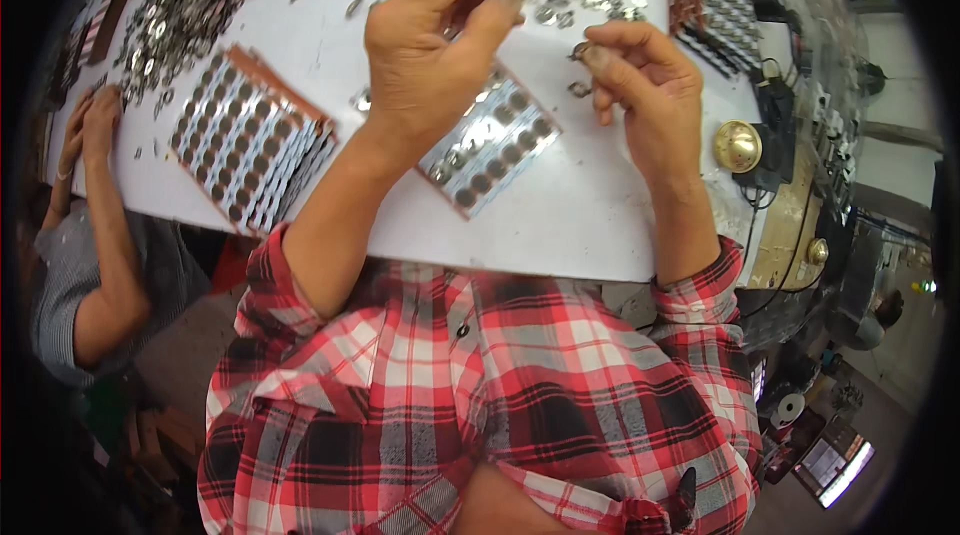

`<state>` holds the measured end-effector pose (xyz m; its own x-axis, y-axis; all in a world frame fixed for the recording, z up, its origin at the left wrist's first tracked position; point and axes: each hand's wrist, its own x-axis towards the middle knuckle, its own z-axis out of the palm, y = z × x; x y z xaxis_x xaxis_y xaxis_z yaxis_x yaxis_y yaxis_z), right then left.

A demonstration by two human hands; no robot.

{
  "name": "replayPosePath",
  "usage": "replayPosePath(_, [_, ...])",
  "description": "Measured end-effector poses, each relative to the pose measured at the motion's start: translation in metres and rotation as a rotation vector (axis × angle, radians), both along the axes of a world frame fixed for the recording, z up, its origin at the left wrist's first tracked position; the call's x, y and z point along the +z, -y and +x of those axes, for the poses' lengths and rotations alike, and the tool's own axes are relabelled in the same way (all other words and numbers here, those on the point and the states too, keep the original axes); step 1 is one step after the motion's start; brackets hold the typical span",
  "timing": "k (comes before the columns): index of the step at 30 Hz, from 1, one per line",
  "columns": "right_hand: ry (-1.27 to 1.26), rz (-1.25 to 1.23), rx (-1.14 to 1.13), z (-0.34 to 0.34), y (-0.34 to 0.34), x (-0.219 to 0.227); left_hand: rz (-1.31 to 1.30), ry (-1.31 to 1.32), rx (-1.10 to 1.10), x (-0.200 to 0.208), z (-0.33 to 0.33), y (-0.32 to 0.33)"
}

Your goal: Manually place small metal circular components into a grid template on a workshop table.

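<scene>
My left hand (430, 55) is raised over the table, thumb and fingers pinched together. What they hold, if anything, is too blurred against the metal pieces behind to make out. To its right, my right hand (650, 85) pinches a small dark metal piece (579, 51) between thumb and forefinger. A second small metal piece (580, 89) shows just below those fingertips; I cannot tell whether it is held or lying on the table. Partly beneath my left wrist is a card-like sheet (543, 125) with rows of dark round spots, several loose shiny pieces on it.
A stack of similar spotted sheets (250, 135) fans out at the left, another stack (715, 10) at the far right. Loose metal pieces (185, 15) are heaped along the back of the white table (560, 225). Beside the right edge sits a brass-coloured dome (738, 146). Another person's hands (95, 125) rest at the left.
</scene>
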<state>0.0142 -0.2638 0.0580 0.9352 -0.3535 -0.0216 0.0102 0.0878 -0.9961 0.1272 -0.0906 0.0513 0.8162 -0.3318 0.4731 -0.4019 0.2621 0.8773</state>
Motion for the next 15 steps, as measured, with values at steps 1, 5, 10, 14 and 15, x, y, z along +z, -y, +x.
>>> replayPosePath(1, [0.035,-0.017,0.009,0.001,-0.001,0.002,0.014,-0.010,0.016,-0.001,-0.005,-0.007])
replayPosePath(5, [-0.031,0.054,0.030,-0.002,-0.005,0.001,0.113,0.245,0.085,0.006,-0.022,-0.032])
replayPosePath(10, [-0.177,0.070,0.133,0.000,-0.009,-0.001,0.367,0.432,0.132,-0.006,-0.057,-0.081])
replayPosePath(14, [-0.206,-0.126,0.196,0.001,-0.023,-0.001,0.439,0.534,0.109,-0.018,-0.069,-0.087])
replayPosePath(15, [-0.216,-0.206,0.210,-0.001,-0.026,0.000,0.491,0.576,0.087,-0.019,-0.070,-0.087])
